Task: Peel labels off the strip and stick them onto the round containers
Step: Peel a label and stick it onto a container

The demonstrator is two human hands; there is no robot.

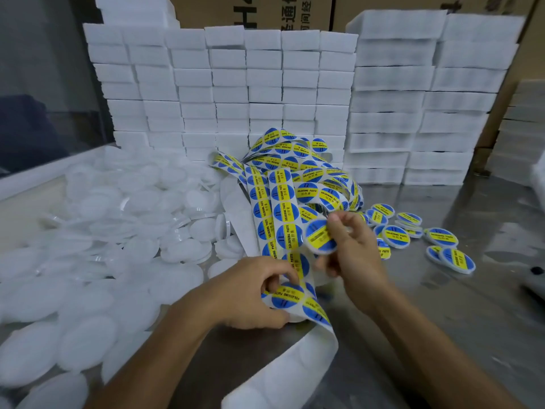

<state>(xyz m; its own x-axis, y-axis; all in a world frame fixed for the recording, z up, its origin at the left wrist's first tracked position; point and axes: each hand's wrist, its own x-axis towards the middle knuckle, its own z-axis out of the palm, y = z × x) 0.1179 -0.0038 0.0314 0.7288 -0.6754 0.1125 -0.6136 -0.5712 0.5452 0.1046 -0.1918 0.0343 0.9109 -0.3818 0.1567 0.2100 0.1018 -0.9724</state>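
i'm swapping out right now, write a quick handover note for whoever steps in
Left hand: grips the label strip near its end, thumb on the next label.
Right hand: holds a labelled container in its fingertips, above the strip.
Done: a cluster of labelled containers lies on the table to the right.
Left: a big pile of unlabelled white containers on the left; plenty of labels still on the tangled strip. Emptied backing trails toward you.
Next, probably: set the held container with the finished ones, take a white one, peel the next label.

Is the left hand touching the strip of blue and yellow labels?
Touching. The head view shows the left hand pinching the strip of blue and yellow labels.
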